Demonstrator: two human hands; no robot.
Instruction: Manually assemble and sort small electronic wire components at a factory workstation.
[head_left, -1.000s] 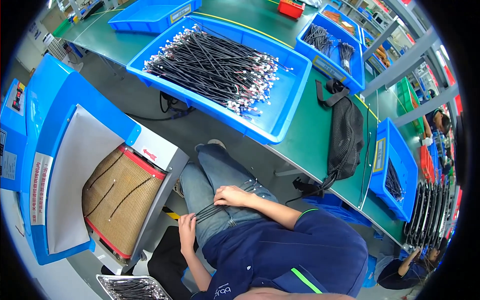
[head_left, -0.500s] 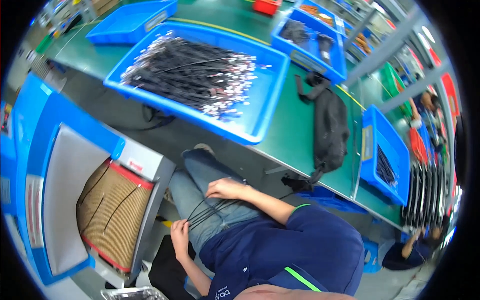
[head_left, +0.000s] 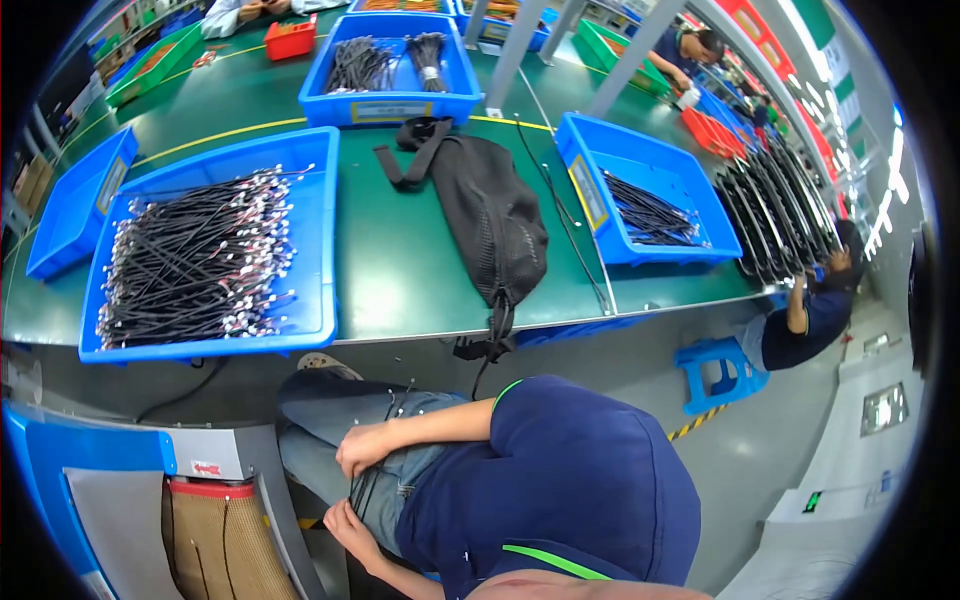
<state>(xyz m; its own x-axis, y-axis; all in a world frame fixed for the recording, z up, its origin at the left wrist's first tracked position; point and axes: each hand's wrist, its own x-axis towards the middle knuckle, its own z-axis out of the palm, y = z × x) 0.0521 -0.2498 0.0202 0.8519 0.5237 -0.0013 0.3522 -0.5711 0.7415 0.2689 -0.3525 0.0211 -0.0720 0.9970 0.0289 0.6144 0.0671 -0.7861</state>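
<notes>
Several thin black cables point(head_left: 368, 487) lie across my lap, with small pale ends sticking up past my right hand. My right hand point(head_left: 365, 447) is closed around them at the upper part. Just below, my left hand point(head_left: 350, 525) pinches the same cables at their lower part. Both hands are over my jeans, close together. Beside them on the left, a machine's brown mesh belt point(head_left: 232, 545) carries a few single black cables, spaced apart.
A large blue bin point(head_left: 318, 260) heaped with black cables stands on the green table point(head_left: 385, 255). A black bag point(head_left: 490, 215) lies right of it. Another blue bin point(head_left: 650, 160) holds fewer cables. Co-workers sit farther right, near a blue stool point(head_left: 705, 375).
My view has swung to the right, so table and bins appear farther left and the machine lower. My hands have come closer together on the cables.
</notes>
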